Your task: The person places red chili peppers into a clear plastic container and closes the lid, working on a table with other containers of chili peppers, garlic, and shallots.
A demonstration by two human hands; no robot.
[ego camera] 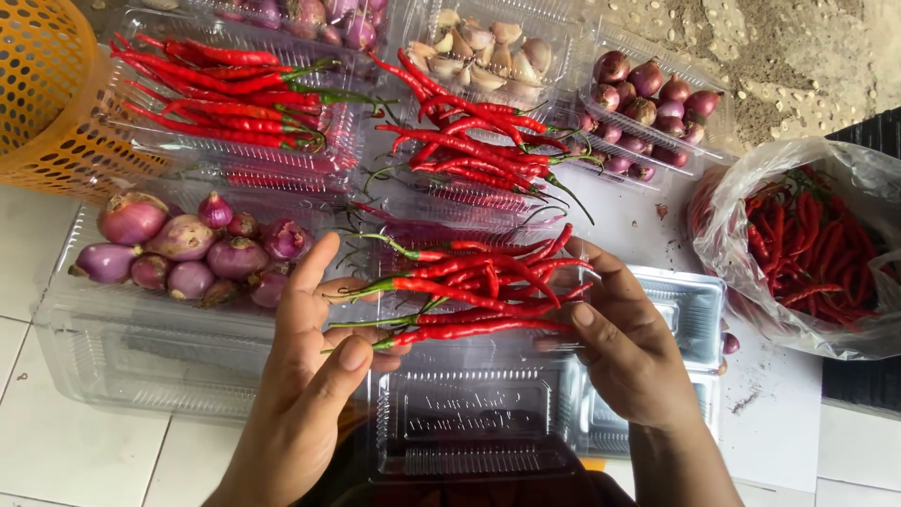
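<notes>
White tiled floor, rough concrete at the one o'clock edge, clear plastic trays spread all across.

Held at frame centre between both hands: a bundle of long red chillies. Left hand at seven o'clock, fingers half curled, thumb and fingertips pinching the green stem ends. Right hand at five o'clock, fingers lightly closed round the red tips. Neither hand wide open; both holding the same bundle.

Long axis of the bundle close to level, running nine to three o'clock with a slight rise toward two. Stems pointing toward nine, tips toward three. Directly below the bundle, at six o'clock, an open empty clear tray, its long side matching the bundle's axis; both hands about equally near it.

Further out: purple shallots on a closed tray at nine o'clock, more chillies in a packed tray at eleven, loose chillies at twelve, garlic cloves beyond, small shallots in a tray at one, an orange basket at ten, a plastic bag of chillies at three.
</notes>
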